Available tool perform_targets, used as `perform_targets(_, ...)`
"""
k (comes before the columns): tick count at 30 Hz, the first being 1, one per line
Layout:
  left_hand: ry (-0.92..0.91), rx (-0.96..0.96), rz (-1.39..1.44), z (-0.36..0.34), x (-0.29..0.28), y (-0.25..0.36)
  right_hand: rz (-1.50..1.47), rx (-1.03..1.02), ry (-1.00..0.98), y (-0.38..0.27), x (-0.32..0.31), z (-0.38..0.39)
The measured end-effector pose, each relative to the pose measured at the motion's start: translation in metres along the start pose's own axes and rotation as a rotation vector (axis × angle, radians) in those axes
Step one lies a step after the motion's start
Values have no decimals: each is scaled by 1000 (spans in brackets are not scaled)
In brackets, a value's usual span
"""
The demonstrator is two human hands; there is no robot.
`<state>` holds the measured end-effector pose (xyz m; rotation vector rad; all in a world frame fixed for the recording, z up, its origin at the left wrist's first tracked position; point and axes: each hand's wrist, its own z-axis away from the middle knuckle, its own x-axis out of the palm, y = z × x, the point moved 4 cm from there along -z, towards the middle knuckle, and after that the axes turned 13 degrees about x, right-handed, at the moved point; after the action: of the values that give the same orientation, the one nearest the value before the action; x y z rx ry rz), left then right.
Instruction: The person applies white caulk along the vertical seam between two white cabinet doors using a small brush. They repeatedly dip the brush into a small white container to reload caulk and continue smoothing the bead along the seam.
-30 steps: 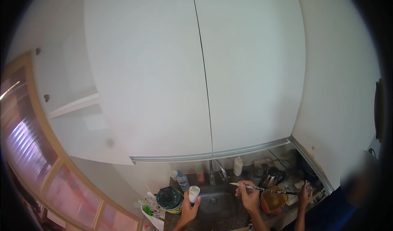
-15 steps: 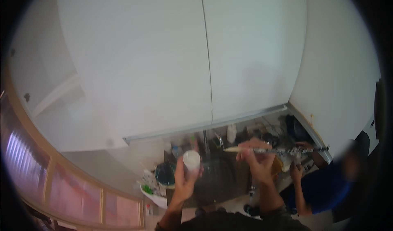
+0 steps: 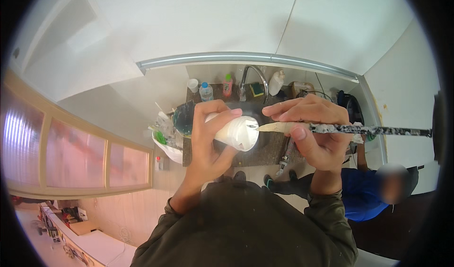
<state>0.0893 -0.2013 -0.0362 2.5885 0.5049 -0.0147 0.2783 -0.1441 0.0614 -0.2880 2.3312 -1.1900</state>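
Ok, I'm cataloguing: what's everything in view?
Container: one, white, centre
Rod: one, black, white-spattered, centre right
Counter: one, dark, centre
Bottles: three, clear, pink, white, counter back
Cup: one, white, back left
Tap: one, silver, back
Sponge: one, green-yellow, near tap
Bucket: one, green, counter left
Cabinet doors: two, white, top
Panes: three, pinkish, left
Co-worker: one, blue shirt, right
Left grip: one, bare, around container
Right grip: one, bare, on rod
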Motion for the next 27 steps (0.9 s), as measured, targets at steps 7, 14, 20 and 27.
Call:
perform_targets(7,-12,97,-183,-3,-8,7,248,-96,12,-18,6,-3)
perform_targets(14,-29,122,-204,-4,-11,12,317,-144,17,-15,10,-2)
perform_targets(20,-37,119,-200,-7,-12,15,320,-115,49,-14,14,2)
perform_targets(27,-23,101,-167,-7,-14,15,328,-138,33,-12,14,1)
